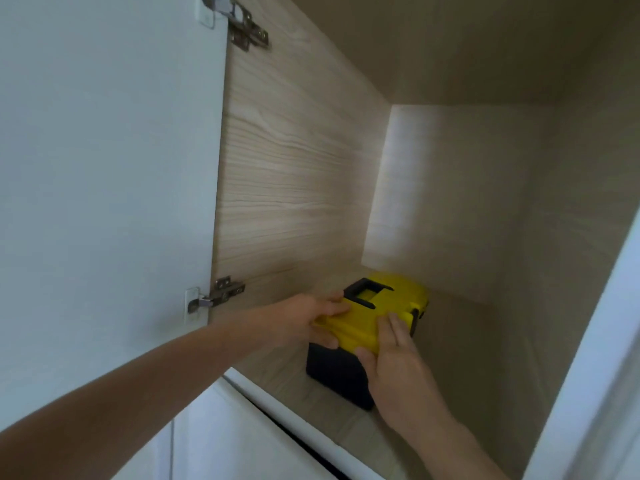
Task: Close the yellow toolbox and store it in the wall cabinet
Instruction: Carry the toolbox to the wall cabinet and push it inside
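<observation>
Yellow toolbox (372, 327) already sits on the floor of the wall cabinet (298, 174), lid down over its black base and its black handle (363, 293) folded flat on top, so closing looks done and storing is nearly done. What seems left, judging from this view, is a last nudge deeper if wanted, letting go, drawing both arms out and swinging the white door (104, 168) shut on its hinges (225, 292). Whether the side latch on the far end is snapped home I cannot tell; it is small and partly hidden. The left hand (311, 318) lies half-closed round the near left corner of the lid, fingers spread along the top edge just short of the handle and the thumb tucked under the rim, so it has a light hold on the box. The right hand (391, 355) presses flat against the near right side, fingers straight and together pointing up the yellow face, thumb hooked at the lower edge where yellow meets black; it is open and pushing more than gripping. Beyond both hands the box has bare shelf behind it, and the cabinet's back wall stands well apart from its far end.
</observation>
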Available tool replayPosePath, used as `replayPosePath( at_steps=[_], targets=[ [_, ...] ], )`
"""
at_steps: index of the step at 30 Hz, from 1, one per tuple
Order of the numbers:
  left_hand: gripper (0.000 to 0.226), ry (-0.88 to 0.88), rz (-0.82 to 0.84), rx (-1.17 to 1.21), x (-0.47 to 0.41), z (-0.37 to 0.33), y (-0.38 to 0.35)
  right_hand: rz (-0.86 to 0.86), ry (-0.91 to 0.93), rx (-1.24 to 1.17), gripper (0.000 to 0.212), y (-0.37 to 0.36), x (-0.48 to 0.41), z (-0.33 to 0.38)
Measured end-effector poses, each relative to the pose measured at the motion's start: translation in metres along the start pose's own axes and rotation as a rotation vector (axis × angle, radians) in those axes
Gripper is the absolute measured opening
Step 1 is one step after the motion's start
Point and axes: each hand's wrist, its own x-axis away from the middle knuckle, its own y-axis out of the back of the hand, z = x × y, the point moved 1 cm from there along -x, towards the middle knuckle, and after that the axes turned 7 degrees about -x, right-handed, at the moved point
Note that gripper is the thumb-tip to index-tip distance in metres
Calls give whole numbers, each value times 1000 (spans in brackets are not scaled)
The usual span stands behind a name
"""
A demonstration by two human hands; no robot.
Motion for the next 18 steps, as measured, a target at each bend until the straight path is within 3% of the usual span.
replayPosePath(
  at_steps=[3, 6, 14, 18],
  targets=[
    [75, 19, 13, -5, -23, 1, -1, 5, -41, 40, 64, 1, -15, -12],
    [73, 54, 16, 146, -45, -5, -3, 14, -108, 99, 61, 2, -33, -22],
    [62, 55, -140, -134, -71, -19, -12, 80, -209, 203, 47, -7, -69, -40],
    [75, 90, -73, -194, -57, -21, -8, 31, -231, 139, 52, -6, -69, -40]
  ],
)
